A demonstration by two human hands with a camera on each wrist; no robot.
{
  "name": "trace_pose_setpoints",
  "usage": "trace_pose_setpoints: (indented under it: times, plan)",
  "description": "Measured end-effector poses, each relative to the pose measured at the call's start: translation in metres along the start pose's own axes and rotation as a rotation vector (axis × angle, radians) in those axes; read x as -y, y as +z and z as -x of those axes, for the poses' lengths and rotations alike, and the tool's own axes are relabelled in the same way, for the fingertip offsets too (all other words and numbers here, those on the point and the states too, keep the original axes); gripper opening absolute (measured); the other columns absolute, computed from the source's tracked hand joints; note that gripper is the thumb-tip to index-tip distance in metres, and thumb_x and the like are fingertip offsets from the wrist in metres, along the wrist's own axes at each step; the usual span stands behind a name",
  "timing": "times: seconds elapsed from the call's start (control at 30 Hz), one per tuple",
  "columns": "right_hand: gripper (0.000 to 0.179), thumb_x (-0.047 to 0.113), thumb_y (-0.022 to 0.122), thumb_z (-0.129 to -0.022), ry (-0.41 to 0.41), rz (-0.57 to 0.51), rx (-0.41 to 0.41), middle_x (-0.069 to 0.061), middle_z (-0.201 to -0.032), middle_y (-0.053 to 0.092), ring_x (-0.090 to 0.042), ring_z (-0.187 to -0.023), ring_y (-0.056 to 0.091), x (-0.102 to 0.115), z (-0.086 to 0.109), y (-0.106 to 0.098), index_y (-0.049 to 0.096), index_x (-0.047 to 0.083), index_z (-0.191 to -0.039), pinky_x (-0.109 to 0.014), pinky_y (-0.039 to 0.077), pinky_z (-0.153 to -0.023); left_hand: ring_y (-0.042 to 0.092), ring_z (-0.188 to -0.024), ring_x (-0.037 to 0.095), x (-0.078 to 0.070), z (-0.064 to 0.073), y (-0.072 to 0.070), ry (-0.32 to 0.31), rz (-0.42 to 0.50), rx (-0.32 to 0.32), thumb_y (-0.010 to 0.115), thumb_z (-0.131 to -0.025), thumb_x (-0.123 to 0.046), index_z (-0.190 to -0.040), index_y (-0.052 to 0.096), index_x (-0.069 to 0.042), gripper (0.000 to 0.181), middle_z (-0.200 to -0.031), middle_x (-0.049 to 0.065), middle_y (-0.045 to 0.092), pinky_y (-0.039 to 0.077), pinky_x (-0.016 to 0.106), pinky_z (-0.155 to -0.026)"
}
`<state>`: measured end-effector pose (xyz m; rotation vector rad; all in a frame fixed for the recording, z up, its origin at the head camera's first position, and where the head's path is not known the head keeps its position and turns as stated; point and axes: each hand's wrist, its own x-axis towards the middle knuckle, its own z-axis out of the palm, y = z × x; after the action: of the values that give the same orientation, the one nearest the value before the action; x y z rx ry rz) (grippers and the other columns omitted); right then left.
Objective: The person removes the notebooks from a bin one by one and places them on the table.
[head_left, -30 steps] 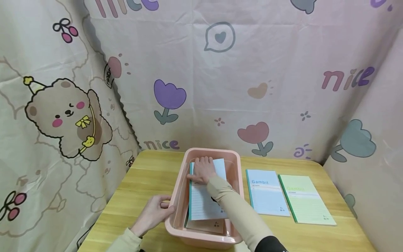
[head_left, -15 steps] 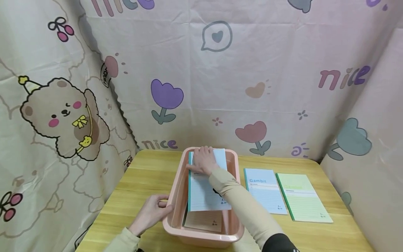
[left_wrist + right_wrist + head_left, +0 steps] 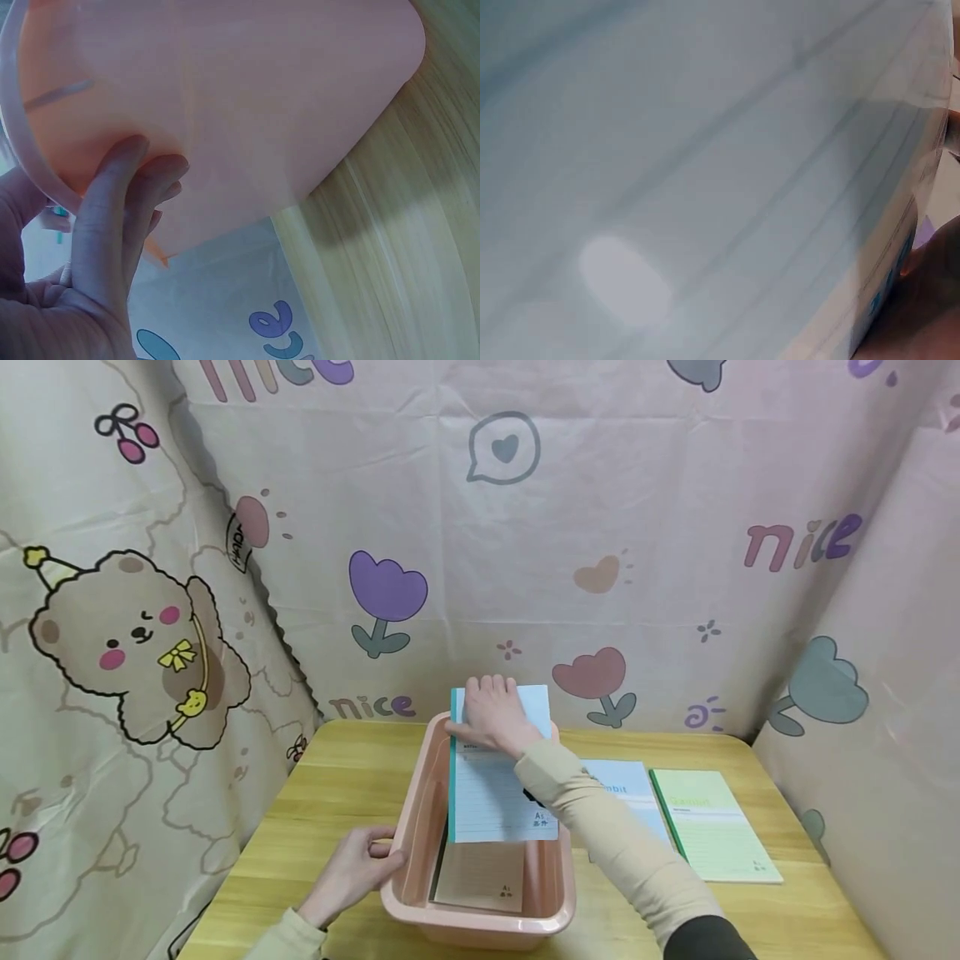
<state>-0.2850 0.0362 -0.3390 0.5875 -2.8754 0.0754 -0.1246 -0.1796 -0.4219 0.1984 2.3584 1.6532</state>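
Note:
My right hand [image 3: 495, 714] grips a light blue notebook [image 3: 495, 806] with a teal spine, thumb at its left edge and fingers over its upper part. The notebook is raised over a pink plastic bin [image 3: 480, 925]. In the right wrist view, its lined cover [image 3: 727, 180] fills most of the picture. My left hand [image 3: 352, 872] holds the bin's left rim. In the left wrist view, fingers [image 3: 109, 225] of that hand press against the bin's outer wall [image 3: 262, 112]. A beige notebook [image 3: 480, 881] with a dark spine lies inside the bin, its upper part hidden.
Right of the bin, a blue notebook [image 3: 626, 785] lies on the wooden table [image 3: 367, 760], partly covered by the right sleeve. A green notebook [image 3: 716, 827] lies beside it. Printed cloth [image 3: 480, 568] hangs behind the table and on both sides.
My right hand has lifted the blue notebook up from inside the bin, uncovering more of the beige notebook. The left hand keeps its hold on the rim. The view has shifted slightly.

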Motion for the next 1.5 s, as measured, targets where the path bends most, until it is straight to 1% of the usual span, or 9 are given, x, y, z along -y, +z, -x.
trace_pose_setpoints:
  times: [0.17, 0.27, 0.37, 0.57, 0.73, 0.93, 1.1, 1.3, 1.5]
  plan:
    - [0.056, 0.063, 0.059, -0.088, -0.012, -0.007, -0.054, -0.008, -0.093, 0.054, -0.026, -0.090, 0.049, -0.008, 0.001, -0.027, 0.050, 0.008, -0.096, -0.039, 0.040, -0.085, 0.075, -0.087, 0.041, 0.000, 0.002, -0.001, 0.008, -0.004, -0.013, 0.061, -0.089, -0.003, -0.131, 0.048, 0.024, 0.051, -0.104, 0.036, 0.070, 0.065, 0.033, -0.066]
    - [0.055, 0.062, 0.060, -0.087, -0.012, -0.002, -0.086, -0.007, -0.092, 0.051, -0.026, -0.091, 0.047, -0.015, 0.002, -0.042, 0.049, 0.009, -0.096, -0.039, 0.039, -0.085, 0.075, -0.087, 0.042, 0.001, 0.002, -0.001, 0.019, -0.005, -0.019, 0.061, -0.089, -0.003, -0.131, 0.047, 0.025, 0.052, -0.104, 0.038, 0.070, 0.065, 0.032, -0.066]
    - [0.057, 0.063, 0.060, -0.087, -0.008, 0.004, -0.102, -0.007, -0.092, 0.050, -0.026, -0.090, 0.045, -0.026, 0.008, -0.051, 0.049, 0.009, -0.099, -0.039, 0.038, -0.084, 0.075, -0.087, 0.043, 0.002, 0.003, -0.002, 0.018, 0.001, -0.018, 0.061, -0.090, -0.003, -0.131, 0.047, 0.025, 0.051, -0.104, 0.038, 0.070, 0.065, 0.032, -0.066]
    - [0.055, 0.057, 0.062, -0.087, 0.015, -0.029, -0.102, -0.010, -0.092, 0.050, -0.030, -0.090, 0.045, -0.063, 0.031, -0.057, 0.049, 0.006, -0.101, -0.041, 0.037, -0.084, 0.075, -0.087, 0.041, 0.003, 0.002, -0.001, -0.001, 0.011, -0.017, 0.059, -0.090, -0.003, -0.131, 0.048, 0.025, 0.051, -0.103, 0.036, 0.071, 0.065, 0.033, -0.067]
    - [0.054, 0.055, 0.062, -0.087, 0.029, -0.033, -0.106, -0.012, -0.094, 0.051, -0.031, -0.092, 0.045, -0.097, 0.055, -0.052, 0.049, 0.004, -0.099, -0.041, 0.036, -0.083, 0.075, -0.087, 0.040, 0.004, 0.002, -0.001, -0.006, 0.009, -0.027, 0.059, -0.090, -0.003, -0.130, 0.048, 0.025, 0.050, -0.103, 0.036, 0.071, 0.065, 0.033, -0.067]
    - [0.053, 0.052, 0.064, -0.085, 0.014, -0.040, -0.135, -0.011, -0.089, 0.050, -0.030, -0.087, 0.044, -0.128, 0.084, -0.033, 0.049, 0.002, -0.098, -0.040, 0.035, -0.079, 0.076, -0.086, 0.037, 0.004, 0.002, -0.001, -0.010, 0.005, -0.025, 0.059, -0.090, -0.003, -0.131, 0.048, 0.025, 0.050, -0.103, 0.035, 0.071, 0.065, 0.033, -0.066]
    - [0.051, 0.049, 0.064, -0.085, 0.026, -0.070, -0.110, -0.010, -0.091, 0.052, -0.030, -0.089, 0.046, -0.151, 0.107, -0.008, 0.050, 0.002, -0.101, -0.043, 0.036, -0.081, 0.076, -0.086, 0.038, 0.003, 0.000, -0.001, 0.002, 0.012, -0.006, 0.058, -0.090, -0.003, -0.132, 0.047, 0.025, 0.052, -0.101, 0.034, 0.072, 0.065, 0.033, -0.066]
    - [0.052, 0.049, 0.067, -0.086, 0.044, -0.095, -0.081, -0.012, -0.097, 0.057, -0.031, -0.095, 0.050, -0.177, 0.132, 0.036, 0.052, 0.002, -0.105, -0.043, 0.037, -0.081, 0.075, -0.086, 0.039, 0.003, 0.000, 0.000, 0.016, 0.020, 0.002, 0.058, -0.090, -0.002, -0.132, 0.047, 0.024, 0.051, -0.101, 0.035, 0.072, 0.065, 0.032, -0.066]
    - [0.054, 0.048, 0.071, -0.084, 0.053, -0.136, -0.057, -0.015, -0.104, 0.061, -0.034, -0.101, 0.054, -0.185, 0.154, 0.087, 0.054, 0.002, -0.109, -0.050, 0.041, -0.086, 0.075, -0.085, 0.039, 0.004, 0.000, 0.000, 0.027, 0.023, 0.006, 0.057, -0.089, -0.001, -0.132, 0.047, 0.025, 0.051, -0.100, 0.035, 0.072, 0.065, 0.032, -0.065]
